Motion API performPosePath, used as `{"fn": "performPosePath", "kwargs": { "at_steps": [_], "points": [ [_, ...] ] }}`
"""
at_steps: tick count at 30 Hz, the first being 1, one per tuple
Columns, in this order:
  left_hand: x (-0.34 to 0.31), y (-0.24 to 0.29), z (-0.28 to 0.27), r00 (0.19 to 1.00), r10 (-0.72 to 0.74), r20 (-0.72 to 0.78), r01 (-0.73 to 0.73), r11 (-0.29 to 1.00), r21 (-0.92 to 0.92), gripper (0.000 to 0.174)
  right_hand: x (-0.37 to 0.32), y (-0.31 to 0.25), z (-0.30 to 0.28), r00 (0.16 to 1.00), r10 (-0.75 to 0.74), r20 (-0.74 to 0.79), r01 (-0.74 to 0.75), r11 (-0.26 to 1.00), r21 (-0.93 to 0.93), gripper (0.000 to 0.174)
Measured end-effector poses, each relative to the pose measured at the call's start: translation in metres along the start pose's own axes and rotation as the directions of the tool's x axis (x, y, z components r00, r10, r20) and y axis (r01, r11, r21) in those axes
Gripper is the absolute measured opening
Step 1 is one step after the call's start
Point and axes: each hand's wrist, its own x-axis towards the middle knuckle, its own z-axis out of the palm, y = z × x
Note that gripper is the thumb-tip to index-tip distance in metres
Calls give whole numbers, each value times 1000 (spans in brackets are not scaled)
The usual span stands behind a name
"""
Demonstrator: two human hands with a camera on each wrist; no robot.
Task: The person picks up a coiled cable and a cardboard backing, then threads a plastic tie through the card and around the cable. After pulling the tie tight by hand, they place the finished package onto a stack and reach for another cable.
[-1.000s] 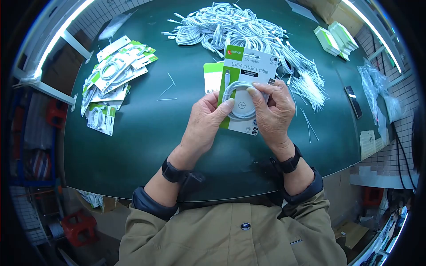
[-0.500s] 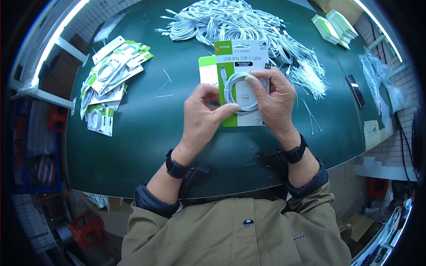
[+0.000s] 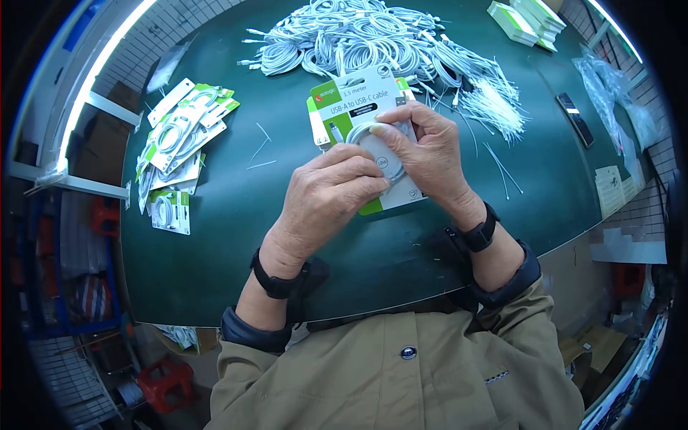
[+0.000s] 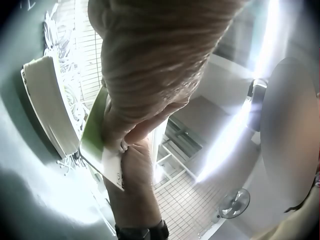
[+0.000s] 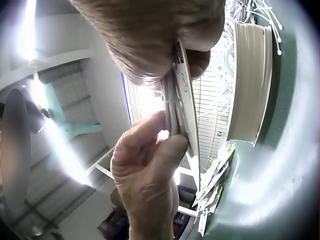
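A green and white USB cable package card (image 3: 331,97) is held up over the table, tilted, with a coiled white cable (image 3: 357,134) against its front. My right hand (image 3: 432,152) grips the card's right side, thumb over the coil and fingers behind the card in the right wrist view. From the left, my left hand (image 3: 322,197) lies across the coil with its back up. Its thumb and fingers pinch the coil's edge in the right wrist view. The coil's lower left part is hidden by that hand. A thick stack of cards (image 5: 250,80) stands on the table just beyond.
Behind lies a large heap of white cables (image 3: 351,39), with a bundle of white ties (image 3: 498,111) at its right. Carded cables (image 3: 179,136) are piled at the left. Loose ties (image 3: 505,172), a phone (image 3: 575,120), plastic bags (image 3: 609,100) and card stacks (image 3: 527,21) are at the right.
My left hand has turned over, back upward, and moved from the card's left edge onto the coil. The card has tilted counterclockwise. My right hand keeps its grip.
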Motion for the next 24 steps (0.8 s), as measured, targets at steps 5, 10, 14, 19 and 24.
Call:
{"fn": "performPosePath", "kwargs": {
  "at_steps": [5, 10, 14, 19, 24],
  "points": [
    [-6, -1, 10, 998, -57, 0, 57, 994, -94, 22, -2, 0, 1, 1000, -8, 12, 8, 999, -36, 16],
    [-8, 3, 21, 993, -37, -110, 31, 998, -56, 24, -4, 1, 4, 998, 57, 7, -57, 998, 25, 17],
    [-8, 4, 28, 987, -50, -151, 40, 997, -68, 22, -4, 2, 4, 998, 60, -16, -60, 998, 6, 17],
    [-13, 9, 40, 963, -125, -240, 109, 991, -76, 22, -6, 6, 7, 997, 73, -26, -73, 997, 14, 16],
    [-15, 15, 46, 937, -216, -276, 196, 976, -98, 28, -7, 10, 9, 997, 70, -39, -71, 997, -5, 15]
  ]
}}
